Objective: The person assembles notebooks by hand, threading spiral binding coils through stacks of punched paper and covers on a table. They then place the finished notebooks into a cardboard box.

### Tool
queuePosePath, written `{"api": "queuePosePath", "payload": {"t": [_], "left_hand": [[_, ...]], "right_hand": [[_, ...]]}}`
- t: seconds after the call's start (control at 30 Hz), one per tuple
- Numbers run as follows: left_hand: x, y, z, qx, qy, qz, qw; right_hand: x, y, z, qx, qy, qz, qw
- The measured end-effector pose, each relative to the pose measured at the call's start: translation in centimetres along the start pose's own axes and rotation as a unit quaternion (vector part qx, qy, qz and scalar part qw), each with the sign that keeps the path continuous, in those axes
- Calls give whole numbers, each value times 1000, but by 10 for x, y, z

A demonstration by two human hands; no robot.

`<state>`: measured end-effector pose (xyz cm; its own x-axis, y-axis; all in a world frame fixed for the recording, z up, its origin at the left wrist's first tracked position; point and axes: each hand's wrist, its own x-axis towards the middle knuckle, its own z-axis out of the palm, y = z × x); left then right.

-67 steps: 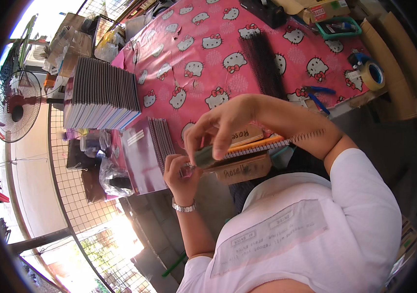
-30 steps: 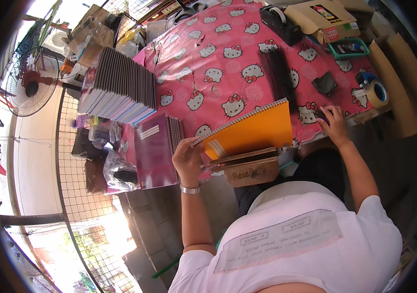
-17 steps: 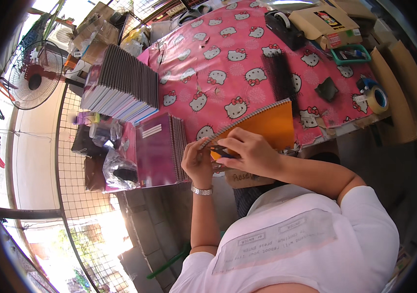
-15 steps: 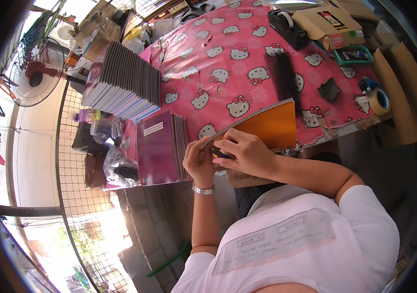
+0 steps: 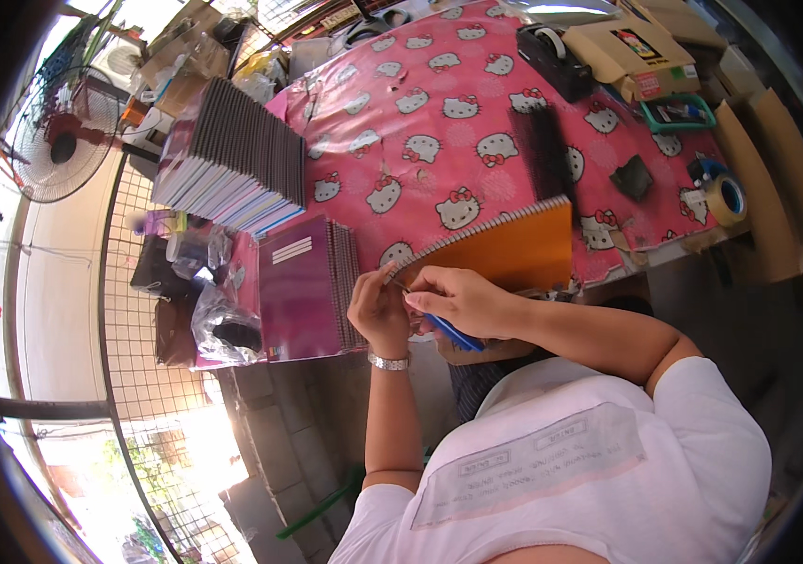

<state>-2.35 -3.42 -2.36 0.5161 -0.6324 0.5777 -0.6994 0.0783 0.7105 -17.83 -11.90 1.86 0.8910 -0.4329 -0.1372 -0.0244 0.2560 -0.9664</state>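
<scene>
An orange spiral-bound notebook (image 5: 526, 246) lies at the near edge of the table, its coil along the far edge. My left hand (image 5: 378, 308) is closed at the left end of the coil, pinching the notebook's corner. My right hand (image 5: 463, 301) is wrapped round a blue-handled tool (image 5: 456, 333) that looks like pliers. Its tip points at the coil's end beside my left fingers; the jaws are too small to make out. Left of my hands lies a stack of purple spiral notebooks (image 5: 298, 287).
A tall stack of spiral notebooks (image 5: 232, 160) stands at the left on the pink table cover (image 5: 458, 141). Loose black coils (image 5: 543, 150) lie beyond the orange notebook. Tape (image 5: 728, 197), a green tray (image 5: 679, 113) and cardboard boxes (image 5: 632, 52) sit to the right.
My right hand has turned the tool, so its blue handles now show below my palm. Both hands stay at the coil's left end. The view has shifted slightly.
</scene>
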Motion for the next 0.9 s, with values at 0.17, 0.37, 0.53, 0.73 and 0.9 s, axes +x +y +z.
{"api": "queuePosePath", "payload": {"t": [0.17, 0.37, 0.53, 0.73, 0.9], "left_hand": [[51, -13, -90, -119, 144, 36, 982], [129, 47, -204, 295, 223, 217, 904], [176, 50, -213, 328, 249, 97, 906], [143, -59, -206, 33, 420, -188, 887], [58, -211, -294, -281, 471, -263, 794]], "right_hand": [[5, -15, 2, -19, -76, -76, 994], [128, -28, 47, -309, -71, 129, 940], [204, 46, 69, -444, 119, 96, 883], [216, 57, 42, -301, 118, 87, 942], [191, 34, 107, -336, 18, 96, 937]]}}
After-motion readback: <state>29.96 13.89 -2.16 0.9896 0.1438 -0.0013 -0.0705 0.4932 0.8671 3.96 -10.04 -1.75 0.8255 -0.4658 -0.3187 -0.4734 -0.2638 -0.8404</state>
